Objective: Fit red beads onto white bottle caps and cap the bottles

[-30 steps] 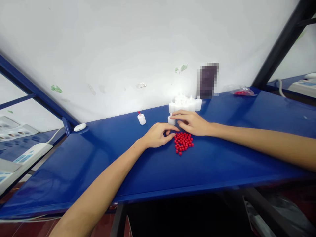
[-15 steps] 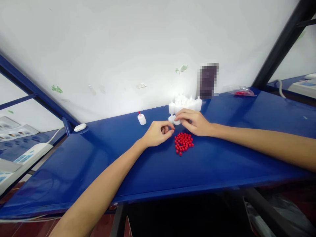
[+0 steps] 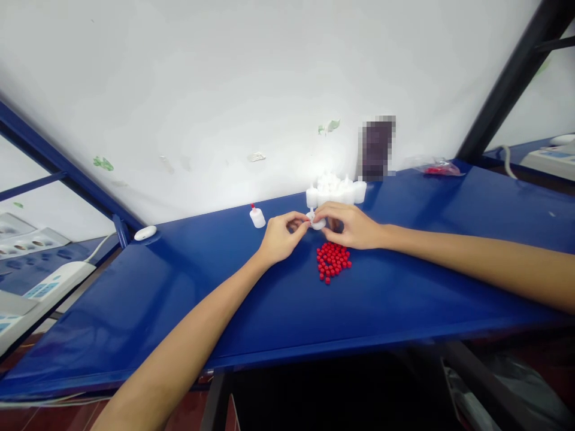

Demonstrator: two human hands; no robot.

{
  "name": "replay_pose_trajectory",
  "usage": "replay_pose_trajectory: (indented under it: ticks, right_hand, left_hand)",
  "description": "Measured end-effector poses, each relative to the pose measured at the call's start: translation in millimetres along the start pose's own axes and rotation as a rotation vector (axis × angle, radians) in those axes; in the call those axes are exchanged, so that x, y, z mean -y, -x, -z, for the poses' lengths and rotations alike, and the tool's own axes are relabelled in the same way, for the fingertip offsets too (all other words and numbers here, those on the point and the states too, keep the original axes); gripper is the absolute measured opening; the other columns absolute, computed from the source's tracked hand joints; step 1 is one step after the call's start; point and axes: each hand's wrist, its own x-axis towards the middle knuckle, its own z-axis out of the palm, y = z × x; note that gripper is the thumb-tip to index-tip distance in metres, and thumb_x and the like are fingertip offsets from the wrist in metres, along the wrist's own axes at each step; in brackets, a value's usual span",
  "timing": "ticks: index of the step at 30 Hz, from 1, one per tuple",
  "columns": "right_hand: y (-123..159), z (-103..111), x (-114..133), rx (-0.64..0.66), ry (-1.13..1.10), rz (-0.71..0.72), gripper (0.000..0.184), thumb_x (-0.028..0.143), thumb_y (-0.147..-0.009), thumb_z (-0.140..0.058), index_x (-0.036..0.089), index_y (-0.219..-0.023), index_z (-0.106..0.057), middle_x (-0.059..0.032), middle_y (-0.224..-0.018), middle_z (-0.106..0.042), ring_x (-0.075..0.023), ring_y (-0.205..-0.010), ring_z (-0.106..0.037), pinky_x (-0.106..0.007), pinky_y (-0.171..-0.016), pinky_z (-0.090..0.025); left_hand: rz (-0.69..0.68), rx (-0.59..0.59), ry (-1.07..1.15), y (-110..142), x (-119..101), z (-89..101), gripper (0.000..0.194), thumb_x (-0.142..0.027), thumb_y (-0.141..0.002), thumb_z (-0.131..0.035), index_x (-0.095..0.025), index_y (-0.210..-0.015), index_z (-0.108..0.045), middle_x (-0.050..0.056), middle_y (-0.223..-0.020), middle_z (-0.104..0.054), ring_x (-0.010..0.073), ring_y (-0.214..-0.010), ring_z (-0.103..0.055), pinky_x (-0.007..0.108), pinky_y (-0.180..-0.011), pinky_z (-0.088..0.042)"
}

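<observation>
My left hand [image 3: 279, 240] pinches a small red cap [image 3: 308, 223] between thumb and fingertips, mostly hidden by them. Just to its right, my right hand [image 3: 354, 227] grips a small white bottle [image 3: 318, 224], whose body is partly covered by the fingers. The two hands nearly meet there. A pile of loose red caps [image 3: 333, 261] lies on the blue table below my right hand. Behind the hands, several white bottles [image 3: 336, 194] stand bunched together by the wall. One white bottle with a red cap on its tip [image 3: 257, 218] stands alone to the left.
The blue table [image 3: 386, 299] runs along a white wall. A white oval case [image 3: 145, 233] lies near its left end, by the blue frame post. At the back right sits a clear bag with red pieces [image 3: 438, 168]. A blurred dark object [image 3: 377, 146] leans on the wall.
My left hand has moved slightly up with the red cap, towards the bottle. My right hand has taken hold of the bottle and tipped it towards my left fingers.
</observation>
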Motion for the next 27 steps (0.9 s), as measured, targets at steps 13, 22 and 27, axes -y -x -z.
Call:
replay_pose_trajectory:
  ticks: [13,22,27]
  right_hand:
    - [1.5,-3.1,-5.3,0.015,0.046,0.008,0.01,0.018,-0.088,-0.057,0.019,-0.096,-0.064,-0.0024,-0.083,-0.069,-0.0135,-0.062,-0.06,-0.026,-0.06,-0.049]
    - [1.8,-2.9,-4.6,0.028,0.057,-0.02,0.012,0.022,-0.092,-0.057,0.019,-0.1,-0.065,-0.0016,-0.079,-0.07,-0.0138,-0.059,-0.06,-0.026,-0.059,-0.047]
    - [0.6,-1.5,-2.4,0.006,0.024,-0.006,0.012,0.024,-0.092,-0.057,0.019,-0.101,-0.064,-0.0088,-0.107,-0.069,-0.0147,-0.07,-0.062,-0.029,-0.066,-0.052]
  left_hand:
    - [0.091,-0.043,0.092,-3.9,2.9,2.9,0.032,-0.045,-0.088,-0.065,-0.016,-0.091,-0.077,-0.006,-0.046,-0.046,0.0095,-0.044,-0.036,0.026,-0.047,-0.029]
    - [0.06,0.015,0.126,-2.5,3.7,1.0,0.033,-0.046,-0.09,-0.063,-0.015,-0.095,-0.073,-0.005,-0.051,-0.05,0.0109,-0.049,-0.047,0.026,-0.053,-0.037]
    - [0.021,0.069,0.085,1.3,-1.9,1.8,0.032,-0.044,-0.092,-0.06,-0.015,-0.103,-0.07,-0.004,-0.056,-0.054,0.0113,-0.052,-0.049,0.025,-0.055,-0.038]
